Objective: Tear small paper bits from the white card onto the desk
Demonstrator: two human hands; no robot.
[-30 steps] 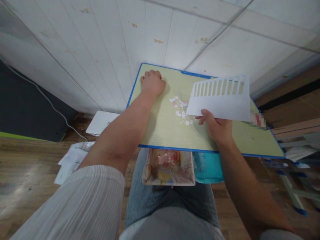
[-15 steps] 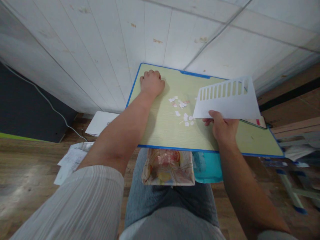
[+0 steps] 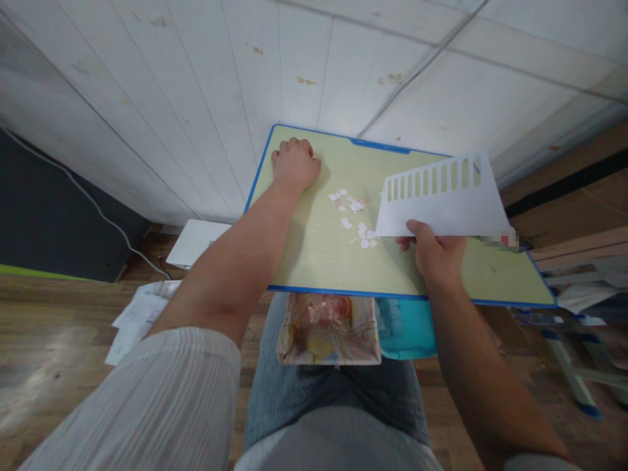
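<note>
My right hand (image 3: 436,255) grips the lower edge of a white sheet of paper (image 3: 432,219), thumb on top and fingers underneath. A row of long rounded slots is cut along the sheet's far side, and it is tilted above the table (image 3: 314,258). Several small white paper scraps (image 3: 362,230) lie on the tabletop, left of the sheet. At the table's far left corner rests my left hand (image 3: 297,162), its fingers curled in; whatever they may hold is hidden.
Below the table's near edge are a patterned box (image 3: 328,333) with scraps inside and a turquoise bin (image 3: 406,330). A white panelled wall (image 3: 196,98) stands behind the table. Papers (image 3: 140,314) lie on the floor at left, near a white box (image 3: 199,241).
The sheet in my right hand has tipped slightly and shifted a little left and down over the scraps. My left hand stays in its place on the table.
</note>
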